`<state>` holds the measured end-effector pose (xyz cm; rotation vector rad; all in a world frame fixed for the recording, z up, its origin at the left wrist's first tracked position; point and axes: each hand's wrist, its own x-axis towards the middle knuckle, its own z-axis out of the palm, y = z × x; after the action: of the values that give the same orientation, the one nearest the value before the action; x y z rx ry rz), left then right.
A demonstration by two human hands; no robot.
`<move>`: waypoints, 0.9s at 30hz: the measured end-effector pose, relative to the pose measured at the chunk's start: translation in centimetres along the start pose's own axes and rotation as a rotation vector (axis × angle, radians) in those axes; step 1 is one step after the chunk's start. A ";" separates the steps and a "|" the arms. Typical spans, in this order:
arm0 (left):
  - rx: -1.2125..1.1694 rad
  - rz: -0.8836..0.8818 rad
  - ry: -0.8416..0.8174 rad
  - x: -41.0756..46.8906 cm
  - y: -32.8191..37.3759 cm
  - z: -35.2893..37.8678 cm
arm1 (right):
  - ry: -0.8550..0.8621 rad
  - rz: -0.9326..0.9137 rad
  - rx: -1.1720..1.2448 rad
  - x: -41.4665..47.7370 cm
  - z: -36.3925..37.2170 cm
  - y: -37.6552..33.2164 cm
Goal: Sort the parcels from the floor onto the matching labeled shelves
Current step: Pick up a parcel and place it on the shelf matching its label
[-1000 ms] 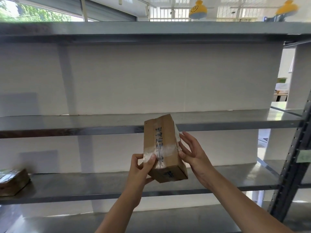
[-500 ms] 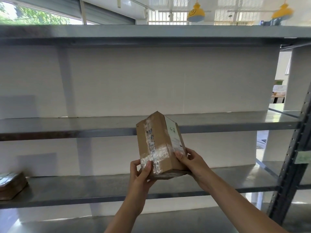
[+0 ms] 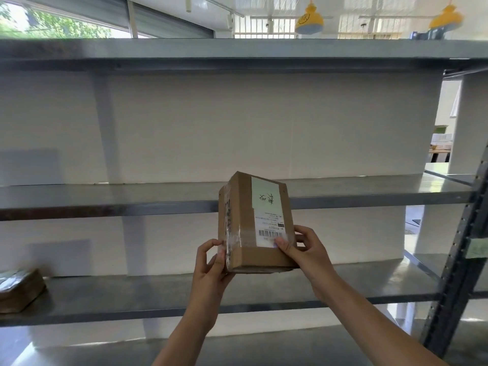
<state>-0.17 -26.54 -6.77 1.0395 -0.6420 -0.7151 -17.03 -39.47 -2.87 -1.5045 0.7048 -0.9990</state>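
Note:
I hold a small brown cardboard parcel (image 3: 245, 228) upright in front of the grey metal shelves. Its facing side carries a white shipping label with a barcode and a pale green sticker with handwritten characters. My left hand (image 3: 211, 265) grips the lower left edge, where clear tape runs. My right hand (image 3: 306, 250) grips the lower right corner, thumb on the label. The parcel floats between the middle shelf (image 3: 105, 199) and the lower shelf (image 3: 132, 297), touching neither.
Another taped brown parcel (image 3: 19, 289) lies at the far left of the lower shelf. A dark perforated upright post (image 3: 459, 254) with a green tag (image 3: 476, 248) stands at the right. A top shelf (image 3: 237, 51) spans overhead, and a bottom shelf (image 3: 237, 350) runs below my arms.
I have turned the parcel between my hands so the labelled side now faces me. My right hand closed onto its lower right corner, and the parcel shifted slightly right.

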 end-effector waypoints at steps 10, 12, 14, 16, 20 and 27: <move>0.284 0.036 -0.190 0.7 -0.2 -1.1 | -0.073 0.069 0.034 1.2 -0.4 0.3; 0.252 0.032 -0.174 0.7 -0.1 -0.8 | -0.066 0.041 0.010 1.3 -0.4 0.0; 0.218 0.018 -0.156 0.7 0.0 -0.7 | -0.067 0.011 -0.006 1.4 -0.4 -0.3; 0.198 0.010 -0.160 0.9 -0.1 -0.8 | -0.110 -0.003 0.029 1.5 -0.6 -0.5; 0.116 0.003 -0.210 1.1 0.1 -1.2 | -0.255 0.043 0.231 1.8 -1.7 -0.8; -0.105 -0.073 -0.332 2.0 0.6 -2.1 | -0.316 -0.028 0.011 3.3 -3.7 -1.8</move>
<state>2.80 -26.76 -6.76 0.8569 -0.8453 -0.9866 -19.01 -43.71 -0.42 -1.6201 0.4531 -0.7601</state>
